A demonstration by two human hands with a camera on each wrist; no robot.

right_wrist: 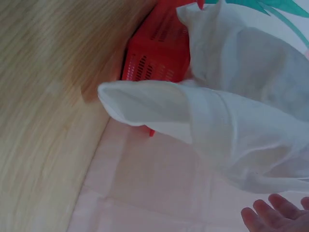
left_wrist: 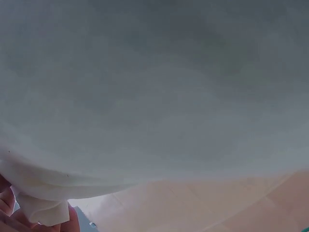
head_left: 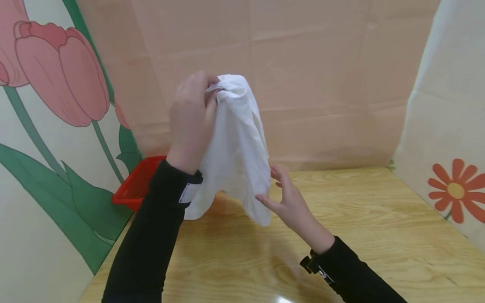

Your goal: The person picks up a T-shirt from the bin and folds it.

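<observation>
A white cloth hangs in loose folds above the table, its lower edge uneven. My left hand pinches it at the top, thumb and fingers on the bunched fabric. Lower down, at the cloth's right edge, is my right hand, fingers spread and slightly bent; whether they touch the fabric cannot be told. In the right wrist view the cloth shows a seam and a folded, tube-like lower end, with my right fingers beneath it. The cloth fills most of the left wrist view.
A red plastic basket with slotted walls stands at the table's back left, partly behind my left arm. The wooden table meets a pinkish-brown sheet at the back. Flower-printed panels flank both sides.
</observation>
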